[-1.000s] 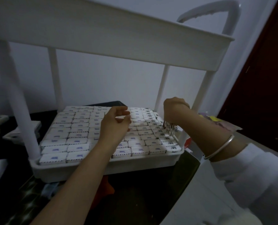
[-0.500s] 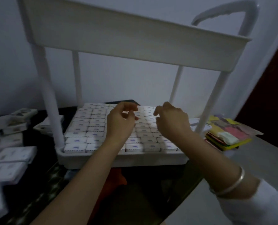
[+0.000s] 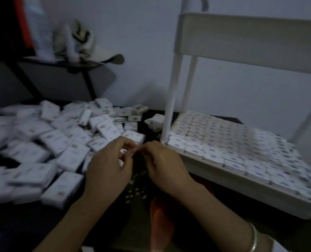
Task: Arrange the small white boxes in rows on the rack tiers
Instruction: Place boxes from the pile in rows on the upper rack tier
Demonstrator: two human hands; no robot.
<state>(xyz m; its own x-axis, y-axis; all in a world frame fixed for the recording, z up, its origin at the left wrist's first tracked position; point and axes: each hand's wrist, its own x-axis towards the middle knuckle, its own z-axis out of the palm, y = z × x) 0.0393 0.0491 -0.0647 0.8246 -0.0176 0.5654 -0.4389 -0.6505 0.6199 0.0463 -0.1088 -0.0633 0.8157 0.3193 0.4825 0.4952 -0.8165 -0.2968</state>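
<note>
Left grip (image 3: 109,168) and right grip (image 3: 163,166) hovered fingertip to fingertip, fingers curled, over the dark counter (image 3: 138,188). Blur hid whether either pinched anything. Loose small white cardboard boxes (image 3: 42,142) lay heaped beside them, within reach for the next pick. The white plastic rack's lower tier (image 3: 223,173) already held packed rows.

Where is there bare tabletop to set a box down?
The dark tabletop strip between the loose box pile and the rack's lower tier, running to the near edge. Crowded: pile on the left, lower tier packed.
</note>
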